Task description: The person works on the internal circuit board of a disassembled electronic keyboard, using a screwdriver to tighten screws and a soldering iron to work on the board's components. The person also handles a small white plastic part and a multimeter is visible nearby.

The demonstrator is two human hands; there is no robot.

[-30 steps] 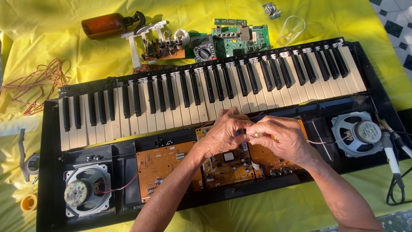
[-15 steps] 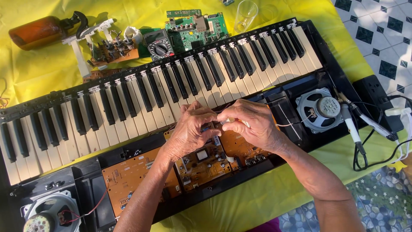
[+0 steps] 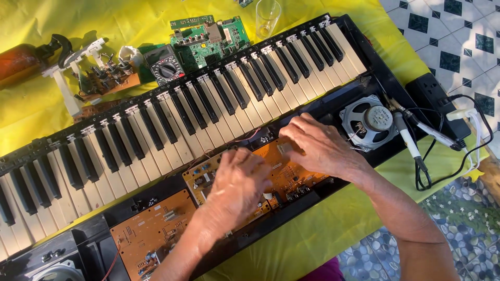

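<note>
Near edge: yellow cloth (image 3: 333, 229) under an opened keyboard (image 3: 172, 119), lid off, boards bare.

Left hand (image 3: 237, 187) lies palm down on the orange board (image 3: 281, 171), fingers spread and loosely flat, gripping nothing that shows. Right hand (image 3: 317, 145) rests just beside it to the right, fingers curled down onto the board's far edge; whether they pinch a wire or part, cannot tell, since the fingertips hide it. A second orange board (image 3: 151, 234) sits near left, apart from both hands.

Risks, as judged:
- Palm weight on the orange board could bend component legs or crack solder joints; the left hand covers several small parts.
- Thin red wires (image 3: 250, 136) run at the board's far edge, close to the right fingers; a tug could tear one off its pad.
- Soldering iron (image 3: 411, 138) lies right of the speaker (image 3: 369, 120), its cord going to a power strip (image 3: 435, 99). If it is hot, the right forearm or the speaker wires are near enough to be burned.

Far side: meter (image 3: 165, 65), green board (image 3: 211, 36), glass (image 3: 267, 18). The glass stands just past the keys; knocked over, anything in it would reach the electronics.
</note>
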